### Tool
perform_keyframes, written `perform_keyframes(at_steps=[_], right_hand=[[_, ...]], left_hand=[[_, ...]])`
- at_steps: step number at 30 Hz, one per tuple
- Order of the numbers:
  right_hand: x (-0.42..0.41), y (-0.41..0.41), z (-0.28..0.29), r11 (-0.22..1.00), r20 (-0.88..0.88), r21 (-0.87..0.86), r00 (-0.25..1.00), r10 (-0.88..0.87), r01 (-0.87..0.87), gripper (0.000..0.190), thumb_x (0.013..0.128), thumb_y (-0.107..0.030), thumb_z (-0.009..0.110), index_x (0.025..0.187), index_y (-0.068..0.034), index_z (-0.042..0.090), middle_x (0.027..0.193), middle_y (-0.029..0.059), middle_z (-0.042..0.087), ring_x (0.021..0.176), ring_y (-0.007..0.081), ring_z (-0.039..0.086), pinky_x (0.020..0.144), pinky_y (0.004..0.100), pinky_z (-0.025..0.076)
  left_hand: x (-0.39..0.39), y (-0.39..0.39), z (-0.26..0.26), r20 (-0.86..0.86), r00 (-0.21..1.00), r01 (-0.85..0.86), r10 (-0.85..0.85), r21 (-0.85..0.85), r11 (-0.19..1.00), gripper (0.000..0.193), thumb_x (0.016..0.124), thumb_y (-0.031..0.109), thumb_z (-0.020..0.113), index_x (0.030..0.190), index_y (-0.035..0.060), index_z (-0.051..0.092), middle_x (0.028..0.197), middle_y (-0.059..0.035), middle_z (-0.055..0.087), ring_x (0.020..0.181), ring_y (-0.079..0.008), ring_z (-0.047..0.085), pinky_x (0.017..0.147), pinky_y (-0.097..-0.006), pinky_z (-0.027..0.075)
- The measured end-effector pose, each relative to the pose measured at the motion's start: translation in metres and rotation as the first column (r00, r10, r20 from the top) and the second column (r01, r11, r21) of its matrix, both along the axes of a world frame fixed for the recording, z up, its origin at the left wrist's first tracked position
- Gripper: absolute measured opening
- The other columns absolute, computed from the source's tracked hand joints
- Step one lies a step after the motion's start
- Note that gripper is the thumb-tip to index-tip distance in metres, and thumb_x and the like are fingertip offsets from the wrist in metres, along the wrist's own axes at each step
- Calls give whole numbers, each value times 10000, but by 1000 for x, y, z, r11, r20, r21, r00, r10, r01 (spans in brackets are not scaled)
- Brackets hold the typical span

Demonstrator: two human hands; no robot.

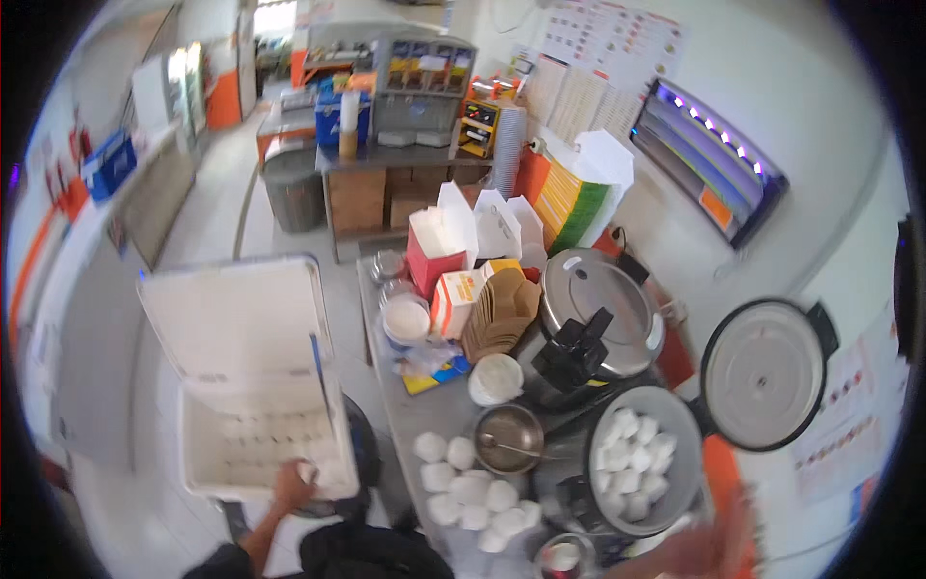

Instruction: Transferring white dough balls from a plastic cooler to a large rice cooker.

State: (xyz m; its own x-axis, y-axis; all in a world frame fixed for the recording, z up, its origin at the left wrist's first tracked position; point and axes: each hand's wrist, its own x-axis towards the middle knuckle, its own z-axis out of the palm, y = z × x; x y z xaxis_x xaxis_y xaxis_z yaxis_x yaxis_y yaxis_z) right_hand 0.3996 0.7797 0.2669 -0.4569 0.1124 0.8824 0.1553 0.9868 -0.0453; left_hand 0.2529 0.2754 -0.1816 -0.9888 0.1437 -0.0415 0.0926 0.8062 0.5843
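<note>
My left hand (293,486) reaches to the near wall of a white cooler box (268,481) whose lid (239,318) stands raised. Its fingers close around a small white bundle (308,472). White bundles in rows line the inside of the box. My right hand (712,543) is blurred at the lower right, beside a large round cooker (691,449); its grip cannot be made out. Several white wrapped bundles (638,457) fill the cooker's pot, and its round lid (763,373) is swung up. More white bundles (470,488) are piled on the metal table (412,427).
A metal bowl (510,434) with a utensil sits beside the pile. Behind it are a white tub (496,379), stacked brown paper trays (499,315) and a second cooker (604,311), lid down. Folded food boxes (438,239) stand farther back. A grey bin (293,192) stands on the floor.
</note>
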Motion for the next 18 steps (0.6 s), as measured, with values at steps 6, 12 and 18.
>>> perform_keyframes(at_steps=[6,12,18], right_hand=[[-48,-71,26,971,43,-12,970,241,-240,177,905,-81,586,1027,23,660,992,109,680,880,207,629,778,322,484],[-146,-173,22,811,-274,-123,805,527,-572,167,904,-77,590,1023,19,656,976,109,677,870,201,628,771,319,486],[-221,-265,40,447,-608,-178,456,650,-876,156,903,-72,594,1020,14,653,959,108,674,860,194,628,764,317,489]], left_hand=[[-20,16,64,88,992,-76,85,-109,991,377,901,370,588,795,24,697,829,-208,682,816,-394,655,754,-491,518],[-6,-9,-16,170,972,208,-164,-287,935,424,915,420,499,894,58,717,948,-175,699,844,-389,675,771,-526,530],[-47,-44,-85,-184,981,-149,67,-482,863,245,837,233,564,881,42,712,899,-215,683,831,-391,665,712,-488,531]])
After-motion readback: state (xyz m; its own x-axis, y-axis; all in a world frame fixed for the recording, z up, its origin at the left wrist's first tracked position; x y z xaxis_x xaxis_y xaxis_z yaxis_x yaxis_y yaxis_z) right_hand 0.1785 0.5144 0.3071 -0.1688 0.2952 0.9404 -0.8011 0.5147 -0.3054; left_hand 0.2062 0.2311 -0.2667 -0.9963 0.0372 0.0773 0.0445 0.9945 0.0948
